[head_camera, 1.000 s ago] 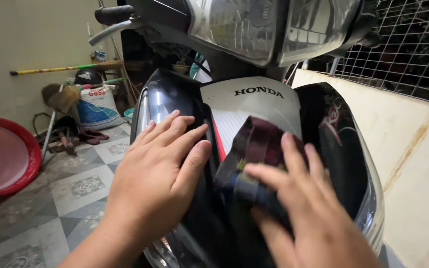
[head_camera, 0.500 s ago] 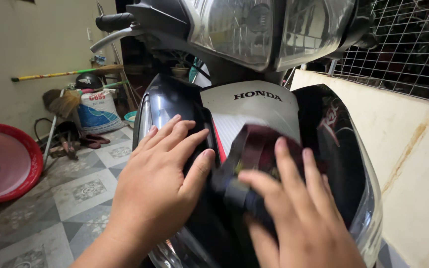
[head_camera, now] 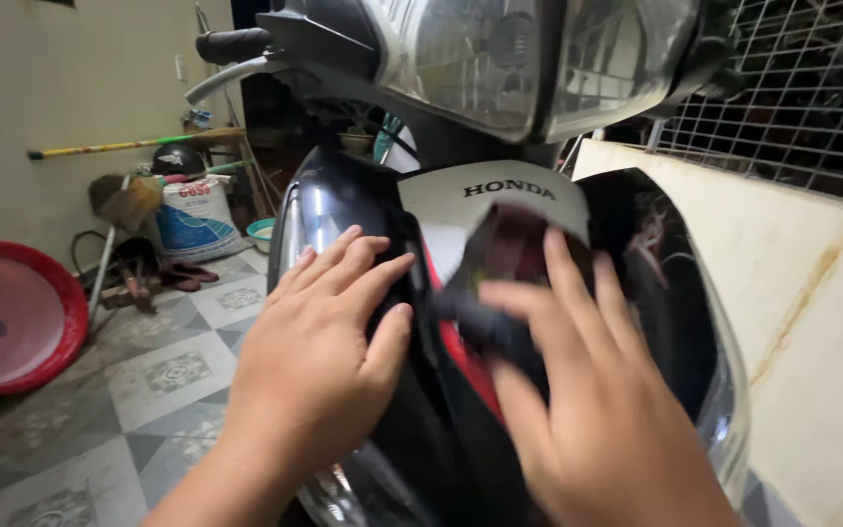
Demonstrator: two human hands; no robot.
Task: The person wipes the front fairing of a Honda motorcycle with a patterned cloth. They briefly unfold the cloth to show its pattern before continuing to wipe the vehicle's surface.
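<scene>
Step in hand: I judge this as wiping the front cover of the motorbike (head_camera: 500, 322); my cloth sits on the black, white and red panel below the headlight (head_camera: 500, 59).
Left hand (head_camera: 319, 346): flat on the glossy black side of the front cover, fingers spread and apart, clamped on nothing; it seems to steady the bodywork.
Right hand (head_camera: 597, 410): pressed palm-down on the dark cloth (head_camera: 504, 283), fingers splayed over it, holding it against the panel by pressure, not by a closed grip.
Where the cloth is: bunched on the middle of the front cover, just under the white badge plate, its upper edge peeking out above my fingertips; how much lies under my palm is hidden.
Motorbike: faces me, handlebar grip (head_camera: 231, 44) up at the left, close beside a cream wall (head_camera: 812, 322) with a wire grille (head_camera: 802, 107) above it.
Around: a tiled floor (head_camera: 129, 390), a red basin (head_camera: 12, 317) leaning at the far left, a printed sack (head_camera: 192, 220) and a broom (head_camera: 129, 146) against the back wall.
Next move calls for: as I judge it, even pressure with the flat of my right hand while the cloth slides along the curve of the panel, my left staying planted, and care that the cloth does not slip out from under my fingers.
</scene>
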